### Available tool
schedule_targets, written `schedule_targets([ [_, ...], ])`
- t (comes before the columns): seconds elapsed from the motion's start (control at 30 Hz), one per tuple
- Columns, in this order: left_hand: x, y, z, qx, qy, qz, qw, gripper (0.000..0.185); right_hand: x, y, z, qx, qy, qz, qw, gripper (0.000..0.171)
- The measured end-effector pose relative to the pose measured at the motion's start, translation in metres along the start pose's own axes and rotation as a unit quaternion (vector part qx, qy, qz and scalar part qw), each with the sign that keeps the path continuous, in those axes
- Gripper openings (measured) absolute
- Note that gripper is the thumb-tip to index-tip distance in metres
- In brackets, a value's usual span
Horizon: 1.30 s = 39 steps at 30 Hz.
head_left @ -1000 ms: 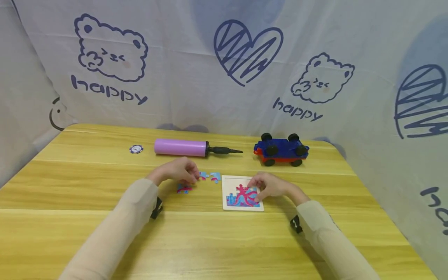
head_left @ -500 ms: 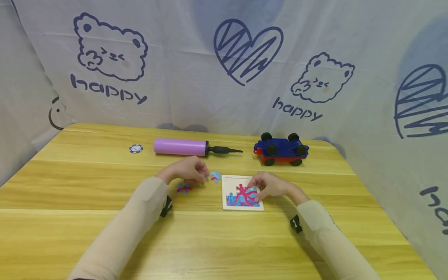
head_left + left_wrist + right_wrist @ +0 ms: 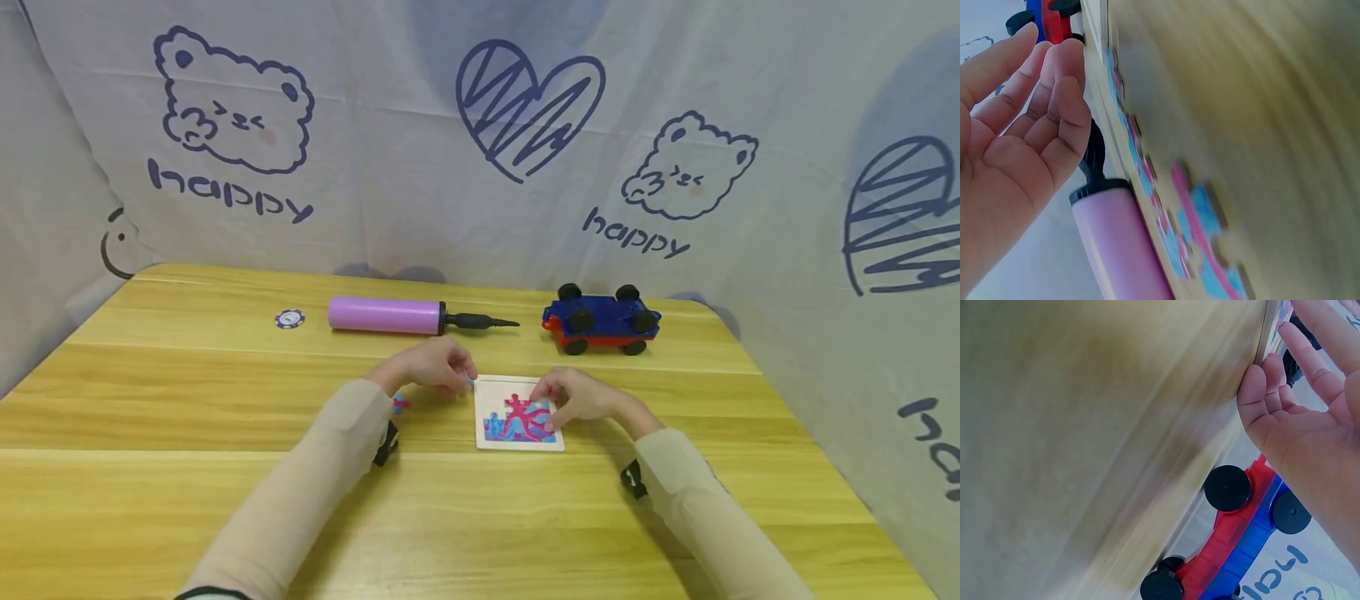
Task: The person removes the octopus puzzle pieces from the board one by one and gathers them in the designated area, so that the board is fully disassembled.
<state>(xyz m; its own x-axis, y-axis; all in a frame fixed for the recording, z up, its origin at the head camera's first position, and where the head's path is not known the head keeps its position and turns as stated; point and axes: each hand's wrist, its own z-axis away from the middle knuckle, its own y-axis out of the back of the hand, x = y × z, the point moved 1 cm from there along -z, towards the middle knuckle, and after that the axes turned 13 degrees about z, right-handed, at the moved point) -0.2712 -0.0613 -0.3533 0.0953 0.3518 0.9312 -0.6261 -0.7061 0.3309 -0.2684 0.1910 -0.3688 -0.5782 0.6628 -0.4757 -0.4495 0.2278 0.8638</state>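
Observation:
A white square puzzle board (image 3: pixel 491 392) lies flat on the table, its lower part filled with blue and pink pieces (image 3: pixel 513 427) in an octopus picture. My right hand (image 3: pixel 587 395) rests at the board's right side, thumb and fingertips over it; in the right wrist view, the lower fingers touch the board's edge. My left hand (image 3: pixel 431 365) hovers palm down by the board's upper left corner, its fingers relaxed (image 3: pixel 1029 137). Just a sliver of light blue puzzle piece shows by its fingertips. Another puzzle piece (image 3: pixel 401 403) lies nearer; several show in the left wrist view.
Behind the hands lie a purple hand pump (image 3: pixel 386 316) with a black nozzle and an upturned blue and red toy car (image 3: pixel 603 321). A poker chip (image 3: pixel 289 319) sits at the left. A printed white cloth (image 3: pixel 405 167) hangs behind the table (image 3: pixel 480 525).
My left hand has moved to the right over the loose puzzle pieces, up to the board's corner, covering most of them. The right hand and the board have stayed still.

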Motion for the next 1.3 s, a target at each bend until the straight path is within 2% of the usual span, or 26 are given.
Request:
schedule_targets([
  [0.1,0.000,-0.005,-0.006,-0.004,-0.003,-0.003,1.0000,0.012,0.001,0.000,0.000,0.001,-0.001,0.004,1.000,0.036],
  [0.2,0.002,-0.010,-0.011,-0.002,-0.006,-0.028,0.9996,0.012,0.001,0.000,-0.001,0.003,-0.004,0.003,1.000,0.036],
  [0.33,0.005,-0.017,-0.017,-0.002,0.001,-0.049,0.9988,0.015,0.002,0.000,-0.001,0.003,-0.004,0.001,1.000,0.035],
  [0.6,0.007,-0.028,-0.026,-0.017,0.025,-0.061,0.9977,0.025,0.002,0.000,-0.002,0.000,-0.011,-0.001,1.000,0.033],
  [1.0,0.015,-0.037,-0.032,-0.030,0.044,-0.112,0.9923,0.036,0.003,0.000,-0.002,0.000,0.000,-0.005,1.000,0.034],
  [1.3,0.015,-0.043,-0.037,-0.037,0.048,-0.144,0.9876,0.035,0.004,-0.001,-0.003,-0.004,0.001,-0.010,1.000,0.034],
])
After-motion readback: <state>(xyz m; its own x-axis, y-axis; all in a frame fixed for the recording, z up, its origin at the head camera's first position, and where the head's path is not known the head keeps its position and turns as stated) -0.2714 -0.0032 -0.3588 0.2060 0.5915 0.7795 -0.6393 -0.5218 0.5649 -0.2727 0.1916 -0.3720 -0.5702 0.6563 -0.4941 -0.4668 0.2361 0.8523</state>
